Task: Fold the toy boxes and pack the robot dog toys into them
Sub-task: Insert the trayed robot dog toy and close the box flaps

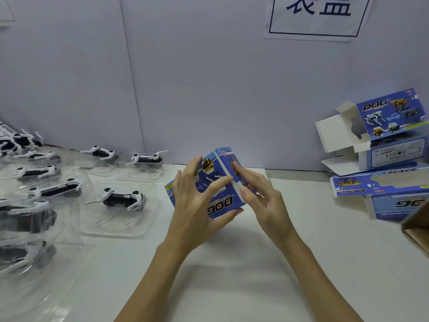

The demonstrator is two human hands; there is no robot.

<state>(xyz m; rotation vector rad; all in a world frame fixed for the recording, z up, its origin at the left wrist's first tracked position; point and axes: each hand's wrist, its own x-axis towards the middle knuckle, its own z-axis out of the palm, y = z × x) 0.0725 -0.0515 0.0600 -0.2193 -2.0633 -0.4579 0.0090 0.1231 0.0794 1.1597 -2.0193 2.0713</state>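
Note:
A blue toy box (220, 196) printed "DOG" is held just above the white table at the centre. My left hand (195, 201) wraps its front face, thumb under the near edge. My right hand (260, 194) presses fingertips on its right end panel. Black and white robot dog toys lie in clear plastic trays at the left; the nearest one (120, 198) sits just left of the box. Two more dogs (146, 158) (101, 153) lie farther back by the wall.
At the right, a folded blue box with open white flaps (371, 133) rests on flat unfolded boxes (380, 185). A brown cardboard corner (416, 231) juts in at the right edge. A white wall with a paper sign (315, 17) closes off the back.

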